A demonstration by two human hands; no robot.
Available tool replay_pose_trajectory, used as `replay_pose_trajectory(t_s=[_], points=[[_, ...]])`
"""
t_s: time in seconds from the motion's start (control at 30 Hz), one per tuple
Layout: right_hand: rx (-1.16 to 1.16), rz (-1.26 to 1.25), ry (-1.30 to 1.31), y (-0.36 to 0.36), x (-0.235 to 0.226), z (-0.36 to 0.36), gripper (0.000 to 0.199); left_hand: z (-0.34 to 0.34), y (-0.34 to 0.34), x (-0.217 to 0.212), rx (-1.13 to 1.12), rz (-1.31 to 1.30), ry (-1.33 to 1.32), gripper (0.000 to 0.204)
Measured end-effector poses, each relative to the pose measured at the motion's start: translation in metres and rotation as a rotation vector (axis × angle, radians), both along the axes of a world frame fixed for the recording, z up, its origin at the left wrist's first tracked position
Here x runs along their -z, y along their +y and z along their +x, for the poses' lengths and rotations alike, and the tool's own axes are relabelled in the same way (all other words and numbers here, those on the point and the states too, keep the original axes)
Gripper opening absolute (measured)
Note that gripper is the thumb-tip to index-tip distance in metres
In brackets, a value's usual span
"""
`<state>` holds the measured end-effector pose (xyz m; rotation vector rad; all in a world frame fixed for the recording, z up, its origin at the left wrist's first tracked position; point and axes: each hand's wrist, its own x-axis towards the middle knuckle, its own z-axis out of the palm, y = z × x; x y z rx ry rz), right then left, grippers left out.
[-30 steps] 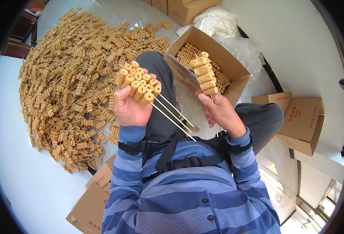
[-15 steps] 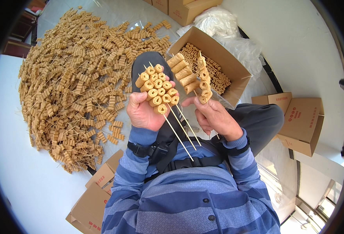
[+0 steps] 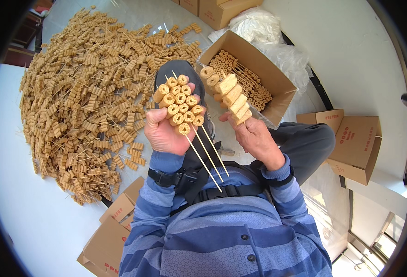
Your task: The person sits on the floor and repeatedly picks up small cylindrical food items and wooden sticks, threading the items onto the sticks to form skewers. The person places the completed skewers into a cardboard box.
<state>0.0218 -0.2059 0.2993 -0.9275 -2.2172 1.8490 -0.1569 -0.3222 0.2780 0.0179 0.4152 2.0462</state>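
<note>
Left hand [image 3: 164, 131] fingers clench 3 skewers [image 3: 181, 105]; right hand [image 3: 252, 136] fingers pinch 1 skewer [image 3: 229, 94] at frame center. A loosened clench could drop the bundle; sharp tips might prick.

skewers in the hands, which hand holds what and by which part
Left hand grips a bunch of tan rolled-piece bamboo skewers around their lower pieces, sticks pointing toward the body. Right hand holds one similar skewer by its lower end.

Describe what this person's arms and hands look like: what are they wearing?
Both hands are bare: the left hand and right hand show no gloves, rings or watch. The forearms are covered by long knitted sleeves with broad horizontal stripes in light and dark blue, ending in plain ribbed blue cuffs at the wrists. A black strap with a buckle crosses near the left sleeve.
</note>
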Motion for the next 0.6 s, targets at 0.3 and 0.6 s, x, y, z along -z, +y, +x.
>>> replay_pose_trajectory(t_s=[0.3,0.6], points=[[-0.125,-0.479,-0.063,-0.007,-0.014,-0.001,0.042,0.011,0.001,-0.006,0.064,-0.02,0.021,0.084],[-0.19,-0.721,-0.11,0.0,-0.015,-0.005,0.047,0.007,0.001,0.003,0.141,-0.001,0.059,0.085]])
